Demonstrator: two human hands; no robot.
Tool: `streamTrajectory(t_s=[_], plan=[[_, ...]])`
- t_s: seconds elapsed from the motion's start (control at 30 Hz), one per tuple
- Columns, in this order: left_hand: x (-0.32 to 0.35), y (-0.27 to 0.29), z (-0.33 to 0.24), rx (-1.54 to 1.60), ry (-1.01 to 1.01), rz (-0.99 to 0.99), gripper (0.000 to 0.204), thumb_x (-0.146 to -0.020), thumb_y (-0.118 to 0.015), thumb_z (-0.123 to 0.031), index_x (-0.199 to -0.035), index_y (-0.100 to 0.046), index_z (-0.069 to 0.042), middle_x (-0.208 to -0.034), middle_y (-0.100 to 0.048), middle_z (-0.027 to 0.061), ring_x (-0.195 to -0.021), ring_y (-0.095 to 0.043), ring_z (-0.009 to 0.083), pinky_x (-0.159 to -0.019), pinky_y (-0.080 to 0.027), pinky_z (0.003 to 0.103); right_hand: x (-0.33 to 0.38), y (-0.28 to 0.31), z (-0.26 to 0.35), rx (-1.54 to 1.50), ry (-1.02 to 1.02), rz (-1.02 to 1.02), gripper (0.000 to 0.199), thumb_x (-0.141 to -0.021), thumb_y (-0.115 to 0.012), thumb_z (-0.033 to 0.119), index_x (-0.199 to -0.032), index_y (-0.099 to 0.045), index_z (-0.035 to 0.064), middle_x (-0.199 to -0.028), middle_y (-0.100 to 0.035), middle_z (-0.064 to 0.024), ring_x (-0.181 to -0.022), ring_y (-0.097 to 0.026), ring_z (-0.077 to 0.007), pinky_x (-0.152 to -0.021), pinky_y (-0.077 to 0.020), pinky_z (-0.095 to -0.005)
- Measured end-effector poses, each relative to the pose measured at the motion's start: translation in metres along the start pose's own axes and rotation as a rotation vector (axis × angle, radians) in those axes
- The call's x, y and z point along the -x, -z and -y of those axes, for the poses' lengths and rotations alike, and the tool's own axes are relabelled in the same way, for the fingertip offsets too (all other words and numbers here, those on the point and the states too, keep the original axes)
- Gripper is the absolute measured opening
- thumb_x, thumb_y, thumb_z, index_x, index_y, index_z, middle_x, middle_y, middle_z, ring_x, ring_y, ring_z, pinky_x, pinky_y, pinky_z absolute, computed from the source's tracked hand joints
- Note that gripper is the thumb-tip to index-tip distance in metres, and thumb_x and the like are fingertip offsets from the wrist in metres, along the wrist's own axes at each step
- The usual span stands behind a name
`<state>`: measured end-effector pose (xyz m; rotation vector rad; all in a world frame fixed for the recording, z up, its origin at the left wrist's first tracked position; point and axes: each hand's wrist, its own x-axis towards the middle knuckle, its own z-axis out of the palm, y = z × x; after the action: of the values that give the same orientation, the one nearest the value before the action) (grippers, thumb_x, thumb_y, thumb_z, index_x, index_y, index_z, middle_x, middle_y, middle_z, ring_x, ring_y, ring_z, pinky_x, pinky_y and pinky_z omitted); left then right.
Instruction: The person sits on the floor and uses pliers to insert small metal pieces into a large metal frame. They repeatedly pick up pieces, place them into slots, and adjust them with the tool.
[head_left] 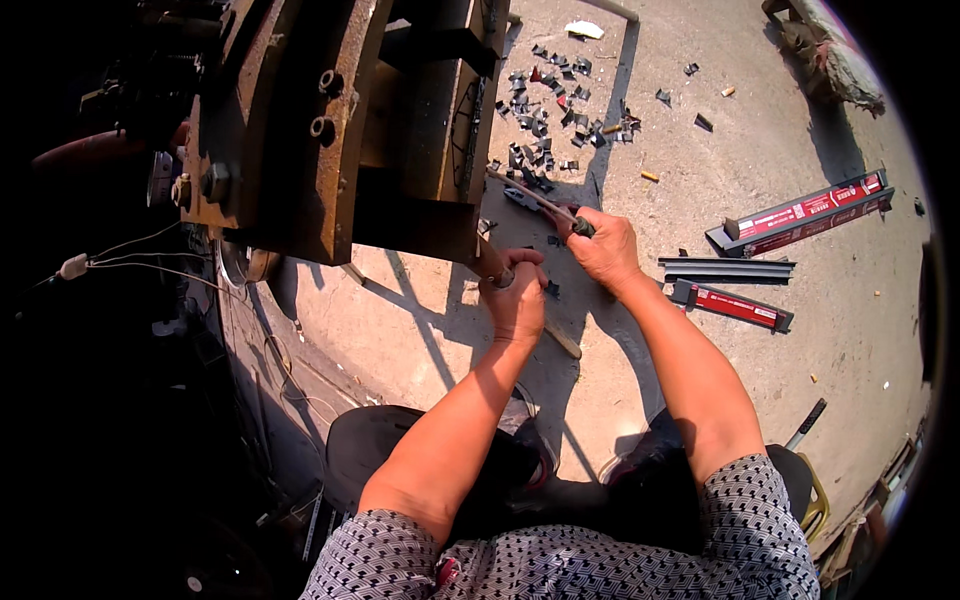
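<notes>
My right hand (pixel 606 252) is closed on a slim tool with a dark end and a long thin shaft (pixel 528 192), perhaps a screwdriver. Its shaft points up and left toward the press-like machine. A dark, jaw-like metal piece (pixel 522 199) shows just below the shaft; whether I hold that too is unclear. Lower and to the left, my left hand (pixel 516 308) has its fingers curled at the end of a rusty bar (pixel 488 258) under the machine. The rusty steel machine (pixel 335 190), with thick plates and bolts, rises at the upper left.
Small dark cut metal pieces (pixel 545 150) litter the concrete floor beyond my hands. To the right lie a long red-labelled channel (pixel 815 212), a grey channel strip (pixel 728 270) and a shorter red-labelled channel (pixel 735 307). Thin wires (pixel 150 262) hang at the left.
</notes>
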<state>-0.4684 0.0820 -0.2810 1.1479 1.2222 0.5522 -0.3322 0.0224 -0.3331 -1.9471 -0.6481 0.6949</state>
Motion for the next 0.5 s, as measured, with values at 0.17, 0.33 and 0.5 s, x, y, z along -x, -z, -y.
streamTrajectory(t_s=[0.17, 0.33, 0.5], plan=[[0.001, -0.001, 0.013, -0.031, -0.107, -0.034, 0.01, -0.085, -0.05, -0.004, -0.085, -0.06, 0.0, -0.063, -0.055, 0.0044, -0.049, -0.045, 0.0094, -0.045, -0.037, 0.024, -0.027, -0.012, -0.018, 0.0, 0.129, -0.004, 0.022, -0.081, -0.075, 0.032, -0.075, -0.071, 0.0109, -0.061, -0.061, -0.0146, -0.056, -0.061, -0.0334, -0.052, -0.0456, -0.0391], [0.002, -0.001, 0.012, -0.014, -0.134, -0.054, 0.009, -0.084, -0.05, -0.003, -0.083, -0.058, 0.0, -0.063, -0.055, 0.0049, -0.05, -0.045, 0.0093, -0.045, -0.036, 0.023, -0.055, -0.002, -0.007, -0.018, 0.296, 0.01, 0.024, -0.083, -0.077, 0.028, -0.072, -0.068, 0.008, -0.061, -0.061, -0.0147, -0.054, -0.061, -0.0325, -0.05, -0.045, -0.0385], [0.001, -0.007, 0.014, 0.001, -0.116, -0.028, 0.008, -0.084, -0.049, -0.002, -0.084, -0.057, -0.001, -0.062, -0.054, 0.0059, -0.049, -0.045, 0.0099, -0.044, -0.036, 0.024, -0.083, -0.005, -0.025, 0.001, 0.444, -0.036, 0.033, -0.089, -0.072, 0.028, -0.065, -0.062, 0.0073, -0.058, -0.057, -0.0151, -0.054, -0.059, -0.0357, -0.049, -0.0444, -0.0395]])
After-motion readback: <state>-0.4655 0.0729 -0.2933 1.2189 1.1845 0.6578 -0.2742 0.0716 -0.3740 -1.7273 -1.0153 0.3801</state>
